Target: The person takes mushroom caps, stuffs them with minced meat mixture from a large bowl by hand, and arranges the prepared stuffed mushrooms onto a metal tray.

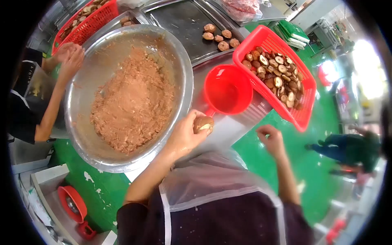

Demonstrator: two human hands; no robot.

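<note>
My left hand is closed on a brown shiitake mushroom cap, held between the steel bowl and a red plastic jug. Pinkish-brown minced filling lies heaped in the large steel bowl on the left. The red jug holds some liquid, and its handle points toward my left hand. My right hand hovers over the green floor below the red basket, fingers curled in, with nothing visible in them. Many mushroom caps fill that red basket.
Several filled mushrooms sit on a metal tray at the back. Across the bowl, a co-worker's hands are close together. Another red basket of mushrooms stands back left. A person is farther off at right.
</note>
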